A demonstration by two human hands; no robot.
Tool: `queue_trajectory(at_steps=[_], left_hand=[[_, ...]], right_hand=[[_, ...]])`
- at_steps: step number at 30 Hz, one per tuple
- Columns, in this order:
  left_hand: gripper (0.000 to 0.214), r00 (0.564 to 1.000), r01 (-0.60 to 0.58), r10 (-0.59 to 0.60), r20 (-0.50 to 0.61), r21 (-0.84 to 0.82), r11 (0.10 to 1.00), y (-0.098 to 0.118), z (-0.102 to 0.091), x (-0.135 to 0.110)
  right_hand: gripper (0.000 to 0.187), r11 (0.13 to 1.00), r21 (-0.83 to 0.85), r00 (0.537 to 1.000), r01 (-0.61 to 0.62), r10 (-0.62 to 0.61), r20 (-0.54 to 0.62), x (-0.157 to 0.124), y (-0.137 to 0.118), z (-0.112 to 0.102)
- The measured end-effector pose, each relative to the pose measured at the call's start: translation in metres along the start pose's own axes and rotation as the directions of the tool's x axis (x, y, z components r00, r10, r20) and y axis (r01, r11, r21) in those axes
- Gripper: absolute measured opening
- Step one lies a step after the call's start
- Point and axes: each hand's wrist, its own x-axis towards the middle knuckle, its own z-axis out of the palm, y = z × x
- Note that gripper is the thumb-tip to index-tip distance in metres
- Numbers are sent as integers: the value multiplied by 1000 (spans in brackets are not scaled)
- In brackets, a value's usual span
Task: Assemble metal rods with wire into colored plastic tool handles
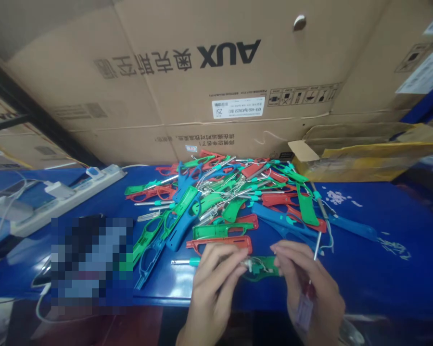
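At the front edge of the blue table lies an opened green gas lighter (271, 267) with thin wires and small parts inside its shell. Its metal nozzle tube (180, 262), with a teal collar, points out to the left. My left hand (214, 283) is closed around its middle, thumb and fingers pinched by a whitish part. My right hand (315, 283) has its thumb and fingertips at the right end of the green shell. A screwdriver (305, 310) with a clear purplish handle is tucked in that hand, its shaft slanting up.
Behind my hands is a pile of red, green and blue lighter shells (233, 209) with metal tubes and wires. A power strip (72, 197) lies left, near a pixelated patch. Cardboard boxes (147, 101) stand at the back, with an opened, yellow-taped box (361, 161) right.
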Motion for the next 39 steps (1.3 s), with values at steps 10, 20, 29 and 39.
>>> queue_trajectory(at_steps=[10, 20, 29, 39], left_hand=[[47, 994, 3, 3, 107, -53, 999, 1, 1, 2], [50, 990, 21, -11, 143, -68, 997, 3, 1, 4], [56, 992, -89, 95, 84, -65, 994, -4, 6, 0], [59, 988, -128, 134, 81, -84, 988, -5, 8, -5]], right_hand=[[21, 975, 190, 983, -118, 87, 163, 5, -1, -3], [14, 960, 240, 968, -142, 84, 236, 5, -3, -4], [17, 968, 227, 959, -105, 38, 281, 1, 4, -6], [24, 931, 356, 935, -79, -55, 351, 7, 0, -15]])
